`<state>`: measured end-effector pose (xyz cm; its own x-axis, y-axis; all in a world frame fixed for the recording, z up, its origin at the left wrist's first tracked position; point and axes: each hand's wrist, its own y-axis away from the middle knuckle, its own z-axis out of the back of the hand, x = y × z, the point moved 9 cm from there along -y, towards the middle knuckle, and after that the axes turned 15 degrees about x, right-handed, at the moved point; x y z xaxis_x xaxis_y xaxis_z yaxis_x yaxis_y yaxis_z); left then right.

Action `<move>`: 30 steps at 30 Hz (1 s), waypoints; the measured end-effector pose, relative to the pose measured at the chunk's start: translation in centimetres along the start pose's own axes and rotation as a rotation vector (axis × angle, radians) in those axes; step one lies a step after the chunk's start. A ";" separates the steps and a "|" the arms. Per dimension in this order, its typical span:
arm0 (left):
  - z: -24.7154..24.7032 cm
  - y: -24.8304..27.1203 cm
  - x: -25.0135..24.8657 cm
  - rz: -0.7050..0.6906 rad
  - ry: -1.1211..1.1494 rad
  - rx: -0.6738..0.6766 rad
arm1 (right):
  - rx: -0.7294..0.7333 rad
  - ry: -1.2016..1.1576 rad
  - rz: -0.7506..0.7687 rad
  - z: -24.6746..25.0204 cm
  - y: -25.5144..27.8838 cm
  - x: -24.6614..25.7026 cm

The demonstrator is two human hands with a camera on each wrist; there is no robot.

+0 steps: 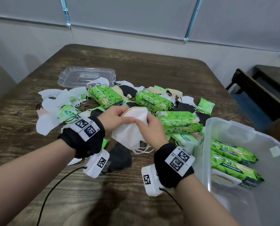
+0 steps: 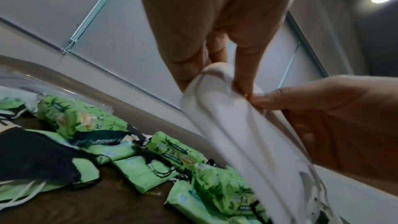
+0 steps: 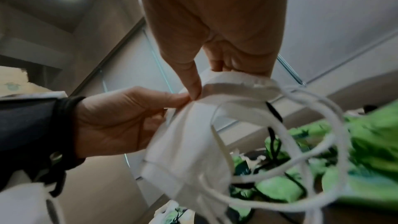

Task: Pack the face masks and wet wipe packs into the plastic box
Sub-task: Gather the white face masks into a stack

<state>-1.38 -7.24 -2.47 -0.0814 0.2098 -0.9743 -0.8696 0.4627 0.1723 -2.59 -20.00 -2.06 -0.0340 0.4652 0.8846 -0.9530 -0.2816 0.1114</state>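
Observation:
Both hands hold a small stack of white and cream face masks (image 1: pixel 131 129) above the table, their ear loops hanging down. My left hand (image 1: pixel 118 117) pinches the stack's upper left edge; my right hand (image 1: pixel 148 128) pinches it from the right. In the wrist views the masks (image 2: pixel 232 125) (image 3: pixel 189 142) hang between thumb and fingers of my left hand (image 2: pixel 217 67) and my right hand (image 3: pixel 215 74). The clear plastic box (image 1: pixel 243 132) stands at the right with green wet wipe packs (image 1: pixel 232 154) inside. More wipe packs (image 1: pixel 178 122) and masks (image 1: pixel 54 98) lie scattered on the table.
The box's clear lid (image 1: pixel 87 76) lies at the back left of the wooden table (image 1: pixel 136 62). A black mask (image 1: pixel 119 156) lies under my wrists. Black masks (image 1: pixel 127 91) mix with the pile. A dark bench (image 1: pixel 258 92) stands to the right of the table.

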 end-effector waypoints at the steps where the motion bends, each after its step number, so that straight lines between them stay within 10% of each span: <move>1: 0.6 -0.1 0.7 0.031 -0.044 -0.018 | 0.009 0.002 -0.030 -0.6 -0.2 -0.7; 12: 1.7 0.0 3.7 0.158 -0.168 0.036 | 0.136 0.592 -0.650 0.6 -1.7 -13.9; 21: 1.0 0.3 3.9 0.161 -0.114 0.107 | 0.283 0.903 -0.803 1.4 -0.1 -18.7; 27: 1.7 1.0 2.9 0.149 -0.097 0.085 | 0.397 0.569 -0.761 -0.2 -1.2 -15.5; 30: 2.6 1.5 1.9 0.114 -0.040 0.056 | 0.197 -0.247 -0.570 -0.7 -2.1 -11.7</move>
<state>-1.54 -3.86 -3.73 -0.1583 0.2973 -0.9416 -0.8271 0.4809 0.2909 -0.44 -24.29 -12.94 0.5533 0.3873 0.7374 -0.7271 -0.2074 0.6545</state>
